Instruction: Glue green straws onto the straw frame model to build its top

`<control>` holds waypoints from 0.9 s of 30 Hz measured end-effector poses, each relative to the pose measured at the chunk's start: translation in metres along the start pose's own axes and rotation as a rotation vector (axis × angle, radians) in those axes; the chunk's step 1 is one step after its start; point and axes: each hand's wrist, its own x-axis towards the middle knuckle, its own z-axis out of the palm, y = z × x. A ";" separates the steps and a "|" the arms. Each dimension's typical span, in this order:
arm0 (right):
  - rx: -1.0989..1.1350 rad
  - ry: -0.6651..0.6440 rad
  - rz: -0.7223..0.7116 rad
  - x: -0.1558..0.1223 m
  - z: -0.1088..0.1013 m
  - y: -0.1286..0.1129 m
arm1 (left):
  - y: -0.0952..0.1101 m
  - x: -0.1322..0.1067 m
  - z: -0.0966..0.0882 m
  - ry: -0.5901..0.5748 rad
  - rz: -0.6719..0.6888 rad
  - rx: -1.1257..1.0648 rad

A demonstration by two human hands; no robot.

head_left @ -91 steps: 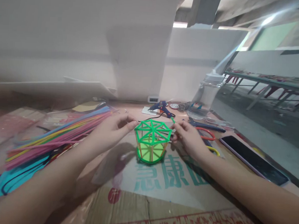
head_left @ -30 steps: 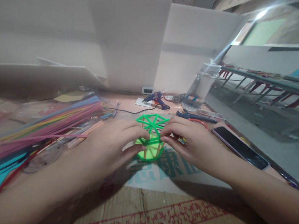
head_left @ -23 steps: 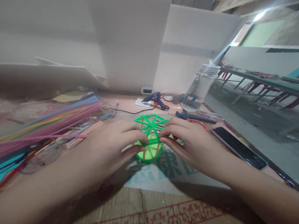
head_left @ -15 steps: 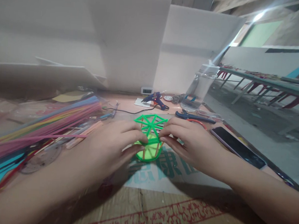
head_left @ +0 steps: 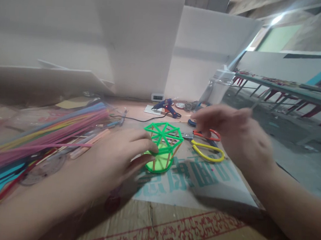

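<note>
A small green frame [head_left: 163, 134] with a spoked, many-sided top, thin tan posts and a light green base stands on a printed white sheet [head_left: 183, 188]. My left hand [head_left: 128, 150] pinches its near left rim between thumb and fingers. My right hand [head_left: 235, 135] is in the air to the right, apart from the frame and smeared by motion, so its fingers are unclear. Below and left of it lie scissors [head_left: 209, 152] with one red and one yellow handle, the blades reaching behind the frame.
A blue glue gun [head_left: 166, 106] rests on a small white card at the back, beside a little digital display [head_left: 158, 97]. A clear water bottle [head_left: 217, 85] stands back right. Bundles of coloured pipe cleaners [head_left: 75, 129] lie left. White boards [head_left: 138, 42] rise behind.
My right hand has let go of the green frame and moved right and up, uncovering the scissors. My left hand keeps its hold, and the frame stays in place.
</note>
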 end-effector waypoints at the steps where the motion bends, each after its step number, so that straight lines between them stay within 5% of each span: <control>1: 0.047 0.049 0.030 0.000 -0.001 0.001 | 0.000 0.000 0.000 0.002 0.000 0.002; 8: -0.132 0.029 0.074 0.004 0.002 0.004 | 0.001 0.002 0.001 0.007 -0.014 0.017; 15: -0.122 0.159 0.047 0.007 -0.015 0.003 | 0.001 0.002 -0.001 0.004 -0.012 0.001; 27: -0.268 -0.334 -0.337 0.003 0.010 0.018 | -0.004 -0.001 0.003 0.018 0.030 0.032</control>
